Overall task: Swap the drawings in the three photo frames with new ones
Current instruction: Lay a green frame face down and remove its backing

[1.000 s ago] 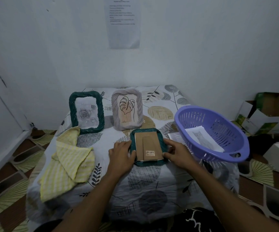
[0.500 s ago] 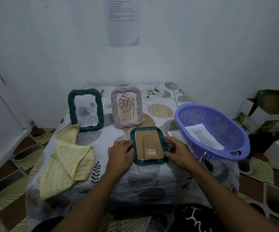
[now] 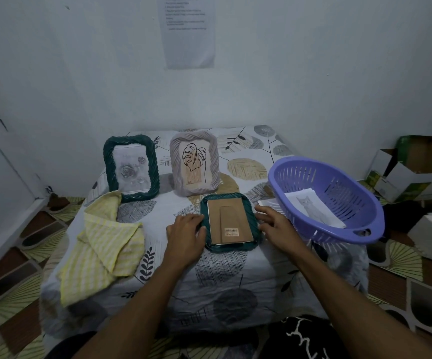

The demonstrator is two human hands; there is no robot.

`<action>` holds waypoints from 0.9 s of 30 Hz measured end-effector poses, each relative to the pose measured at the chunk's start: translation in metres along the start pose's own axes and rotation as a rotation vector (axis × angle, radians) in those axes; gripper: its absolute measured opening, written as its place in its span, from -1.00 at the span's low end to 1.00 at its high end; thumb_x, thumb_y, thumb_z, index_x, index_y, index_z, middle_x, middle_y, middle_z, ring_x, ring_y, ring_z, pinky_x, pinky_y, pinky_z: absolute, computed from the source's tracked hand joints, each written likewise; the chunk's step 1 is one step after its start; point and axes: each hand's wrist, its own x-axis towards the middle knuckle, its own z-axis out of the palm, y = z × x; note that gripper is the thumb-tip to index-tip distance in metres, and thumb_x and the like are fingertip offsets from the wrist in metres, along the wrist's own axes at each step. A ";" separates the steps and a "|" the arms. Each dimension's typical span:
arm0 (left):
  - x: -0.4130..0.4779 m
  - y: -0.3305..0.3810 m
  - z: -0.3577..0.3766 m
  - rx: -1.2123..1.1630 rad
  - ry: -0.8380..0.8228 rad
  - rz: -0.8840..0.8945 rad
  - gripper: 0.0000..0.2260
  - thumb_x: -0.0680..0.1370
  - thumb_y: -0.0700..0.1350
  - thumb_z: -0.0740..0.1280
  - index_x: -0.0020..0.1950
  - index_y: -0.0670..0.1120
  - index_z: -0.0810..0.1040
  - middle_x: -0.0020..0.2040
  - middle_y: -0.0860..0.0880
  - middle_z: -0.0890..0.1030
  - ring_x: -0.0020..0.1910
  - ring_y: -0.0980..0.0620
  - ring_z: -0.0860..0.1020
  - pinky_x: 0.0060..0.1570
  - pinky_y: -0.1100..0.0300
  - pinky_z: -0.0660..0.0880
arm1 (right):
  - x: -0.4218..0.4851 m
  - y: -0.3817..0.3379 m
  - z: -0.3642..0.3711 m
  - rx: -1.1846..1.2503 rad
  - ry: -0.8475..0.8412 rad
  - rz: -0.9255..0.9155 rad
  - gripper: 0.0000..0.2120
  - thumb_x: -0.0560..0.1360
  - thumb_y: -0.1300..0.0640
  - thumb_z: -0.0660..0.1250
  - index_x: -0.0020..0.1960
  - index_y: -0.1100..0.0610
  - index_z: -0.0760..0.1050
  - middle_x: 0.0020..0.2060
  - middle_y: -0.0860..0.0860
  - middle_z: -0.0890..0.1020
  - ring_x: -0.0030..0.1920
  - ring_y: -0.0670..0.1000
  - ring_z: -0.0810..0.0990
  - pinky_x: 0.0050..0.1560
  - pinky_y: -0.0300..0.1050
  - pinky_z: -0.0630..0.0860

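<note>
The dark green photo frame [image 3: 231,222] lies face down at the middle of the picture on the cloth-covered bench [image 3: 209,275], its brown backing board [image 3: 229,221] up and its long axis running away from the person. The left hand [image 3: 186,235] rests with spread fingers against its left edge, and the right hand [image 3: 277,226] hovers spread just beside its right edge; neither grip pinches anything. The frame sits squarely between both hands, equally near, so I judge either could lift the backing.
</note>
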 end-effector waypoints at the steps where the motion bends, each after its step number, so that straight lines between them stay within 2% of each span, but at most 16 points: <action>1: 0.000 0.001 -0.001 0.001 -0.006 -0.012 -0.69 0.60 -0.04 0.20 0.32 -0.06 0.48 0.27 -0.01 0.51 0.24 -0.03 0.36 0.14 0.02 0.23 | 0.002 0.002 0.000 -0.005 0.014 0.013 -0.57 0.59 0.38 0.13 0.42 0.14 0.36 0.32 0.08 0.51 0.24 -0.07 0.46 0.11 -0.19 0.39; 3: 0.002 0.006 -0.002 0.033 -0.006 -0.034 -0.67 0.61 0.02 0.18 0.33 -0.04 0.45 0.29 -0.02 0.47 0.27 -0.04 0.35 0.19 0.01 0.23 | 0.005 0.006 0.002 -0.018 0.043 0.035 -0.60 0.61 0.34 0.10 0.42 0.17 0.36 0.31 0.10 0.53 0.19 -0.01 0.53 0.00 -0.24 0.42; 5: 0.007 0.016 -0.003 0.089 0.000 -0.018 -0.63 0.60 0.11 0.16 0.33 -0.03 0.45 0.30 -0.02 0.45 0.27 -0.04 0.36 0.22 0.00 0.24 | 0.008 0.008 0.003 -0.028 0.063 0.043 -0.62 0.63 0.31 0.09 0.42 0.17 0.37 0.29 0.10 0.54 0.04 0.00 0.57 -0.13 -0.27 0.42; 6: 0.011 0.024 -0.002 0.100 -0.010 -0.002 -0.61 0.59 0.15 0.16 0.31 -0.04 0.45 0.29 -0.02 0.45 0.26 -0.04 0.37 0.23 -0.01 0.25 | 0.009 0.009 0.003 -0.034 0.069 0.043 -0.63 0.63 0.30 0.09 0.41 0.16 0.37 0.29 0.09 0.55 0.02 -0.01 0.56 -0.13 -0.26 0.42; 8: 0.017 0.040 0.003 0.073 -0.056 -0.022 -0.55 0.55 0.23 0.17 0.26 -0.06 0.47 0.25 -0.04 0.47 0.23 -0.05 0.39 0.25 -0.03 0.30 | 0.010 0.009 0.003 -0.042 0.072 0.047 -0.62 0.62 0.31 0.09 0.41 0.14 0.37 0.28 0.08 0.55 0.09 0.00 0.55 -0.02 -0.19 0.44; 10: 0.020 0.051 0.011 0.039 -0.068 -0.090 -0.45 0.47 0.34 0.19 0.20 -0.08 0.46 0.19 -0.06 0.49 0.19 -0.06 0.41 0.24 -0.06 0.36 | 0.009 0.008 0.004 -0.056 0.067 0.046 -0.61 0.62 0.30 0.10 0.41 0.12 0.37 0.29 0.06 0.54 0.22 0.02 0.52 0.18 -0.08 0.47; 12: 0.020 0.055 0.018 0.044 -0.046 -0.126 -0.37 0.38 0.39 0.23 0.17 -0.10 0.45 0.14 -0.06 0.49 0.15 -0.07 0.42 0.21 -0.06 0.38 | 0.008 0.007 0.004 -0.082 0.061 0.039 -0.60 0.62 0.30 0.10 0.42 0.11 0.37 0.31 0.04 0.53 0.31 0.01 0.48 0.32 -0.04 0.41; 15: 0.019 0.057 0.023 0.017 -0.016 -0.146 -0.35 0.34 0.36 0.30 0.15 -0.14 0.43 0.13 -0.08 0.48 0.13 -0.07 0.41 0.20 -0.05 0.39 | 0.007 0.004 0.003 -0.174 0.043 0.001 -0.58 0.59 0.33 0.11 0.40 0.12 0.41 0.26 -0.02 0.52 0.24 -0.09 0.44 0.24 -0.20 0.35; 20: 0.018 0.059 0.027 0.111 -0.063 -0.164 -0.13 0.23 0.53 0.17 0.25 -0.12 0.40 0.30 -0.11 0.43 0.33 -0.12 0.34 0.37 -0.23 0.16 | 0.011 0.010 0.002 -0.315 0.004 -0.042 -0.59 0.56 0.35 0.14 0.37 0.18 0.46 0.33 0.09 0.50 0.32 0.03 0.44 0.28 -0.23 0.29; 23: 0.018 0.059 0.028 0.114 -0.063 -0.151 -0.13 0.22 0.53 0.17 0.27 -0.10 0.38 0.33 -0.11 0.41 0.35 -0.12 0.33 0.38 -0.27 0.12 | 0.012 0.011 0.002 -0.346 -0.010 -0.049 -0.60 0.55 0.35 0.14 0.35 0.17 0.49 0.32 0.09 0.50 0.31 0.03 0.43 0.26 -0.27 0.27; 27: 0.018 0.060 0.025 0.058 -0.037 -0.137 -0.21 0.27 0.50 0.14 0.21 -0.09 0.39 0.30 -0.10 0.42 0.34 -0.11 0.33 0.39 -0.26 0.11 | 0.013 0.012 0.002 -0.327 -0.007 -0.043 -0.61 0.57 0.33 0.15 0.35 0.16 0.48 0.32 0.08 0.51 0.31 0.03 0.44 0.29 -0.20 0.30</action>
